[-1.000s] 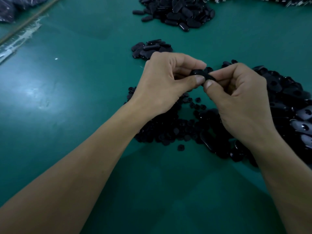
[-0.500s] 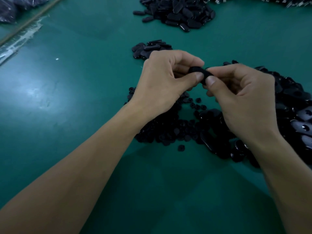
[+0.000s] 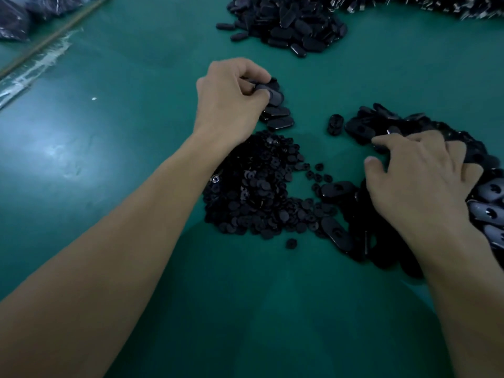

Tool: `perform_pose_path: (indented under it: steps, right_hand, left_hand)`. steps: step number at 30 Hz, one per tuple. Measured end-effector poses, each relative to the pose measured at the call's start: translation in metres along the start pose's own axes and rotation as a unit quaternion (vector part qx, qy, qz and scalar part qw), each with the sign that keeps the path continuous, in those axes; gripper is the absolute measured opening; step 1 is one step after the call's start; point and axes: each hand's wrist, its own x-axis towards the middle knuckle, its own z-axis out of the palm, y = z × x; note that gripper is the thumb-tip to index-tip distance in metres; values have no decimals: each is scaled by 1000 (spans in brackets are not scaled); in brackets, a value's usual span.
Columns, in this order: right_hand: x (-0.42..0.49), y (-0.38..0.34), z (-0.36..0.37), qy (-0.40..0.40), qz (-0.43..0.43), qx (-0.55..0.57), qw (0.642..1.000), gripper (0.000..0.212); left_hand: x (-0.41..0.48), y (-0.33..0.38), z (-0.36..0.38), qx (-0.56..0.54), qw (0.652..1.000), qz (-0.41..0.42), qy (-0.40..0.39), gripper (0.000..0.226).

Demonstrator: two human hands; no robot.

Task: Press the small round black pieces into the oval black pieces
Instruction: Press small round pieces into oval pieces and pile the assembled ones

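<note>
My left hand (image 3: 231,99) is over a small stack of finished oval black pieces (image 3: 278,117) left of centre, its fingers curled round one oval black piece (image 3: 263,87) at the top of that stack. A heap of small round black pieces (image 3: 259,192) lies in the middle, just below that hand. My right hand (image 3: 417,184) rests with spread fingers on the large heap of oval black pieces (image 3: 362,126) at the right, fingertips touching the pieces and holding nothing. One oval piece (image 3: 335,124) lies alone between the heaps.
A bigger pile of oval pieces (image 3: 294,25) lies at the far centre, with shiny metal parts (image 3: 436,6) at the far right. Plastic bags (image 3: 16,20) and a wooden strip (image 3: 54,34) sit at the far left on the green table (image 3: 109,132).
The hands have parted. My left hand carried the oval piece up and left to the small stack. My right hand let go of it and dropped onto the heap at the right.
</note>
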Motion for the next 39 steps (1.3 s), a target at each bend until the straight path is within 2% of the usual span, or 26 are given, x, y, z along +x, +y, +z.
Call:
perform_pose_path:
  steps: [5,10,15,21,23,31,35,39]
  right_hand:
    - [3,2,-1,20,-1,12,1000,32]
    - [3,1,0,15,18,4,1000,45]
    - [3,1,0,23,3,-2,1000,38]
    - [4,2,1,38,7,2,999,35]
    - [4,2,1,39,11,3,999,36]
    - [5,5,3,45,-3,2,999,26]
    - [7,5,2,44,-6,8,999,29]
    - [6,1,-1,32,11,9,999,44]
  left_hand:
    - [12,-9,5,38,999,-13,34,17]
    - [19,-18,7,78,995,-22,53,16]
    - [15,-17,7,127,991,-2,50,19]
    - [7,-6,3,130,991,4,42,15]
    - [0,2,3,118,993,13,29,10]
    - [-35,11,17,53,996,71,-25,11]
    - [-47,10,19,63,993,88,-44,8]
    - [-50,10,15,74,991,107,-40,8]
